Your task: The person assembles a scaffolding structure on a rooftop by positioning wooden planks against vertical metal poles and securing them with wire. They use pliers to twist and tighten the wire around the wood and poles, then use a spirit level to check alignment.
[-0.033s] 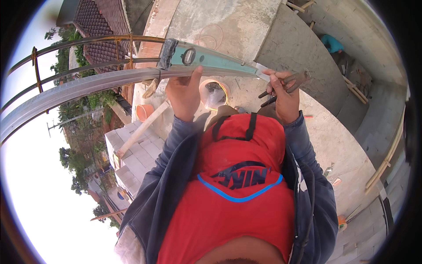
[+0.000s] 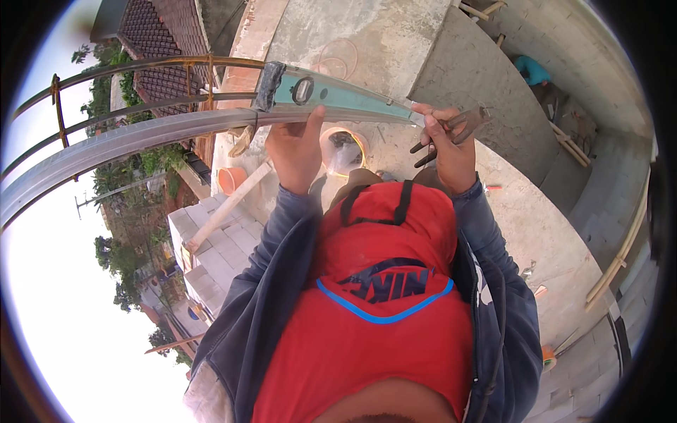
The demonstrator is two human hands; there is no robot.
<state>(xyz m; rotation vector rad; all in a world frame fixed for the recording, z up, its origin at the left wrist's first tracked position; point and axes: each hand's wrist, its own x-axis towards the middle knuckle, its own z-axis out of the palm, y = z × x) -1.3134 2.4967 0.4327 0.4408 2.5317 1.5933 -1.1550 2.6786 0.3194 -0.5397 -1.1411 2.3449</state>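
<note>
My left hand is closed around a long grey metal bar, its thumb up along the near side. On the bar lies a teal spirit level with a round vial window, its left end wrapped in dark material. In my right hand is a pair of rusty pincers. Their jaws point up and right, while the two handles stick out toward the lower left. The fingertips of that hand reach the right end of the level.
A rusty rebar cage extends to the left beside the bar. Below the level stands an orange-rimmed bucket; another orange bucket is near stacked pale blocks and a wooden plank. A person in teal is lower down at right.
My right hand has shifted slightly up and left with the pincers, its fingers now closer over the level's end. The left hand, bar and level look unmoved.
</note>
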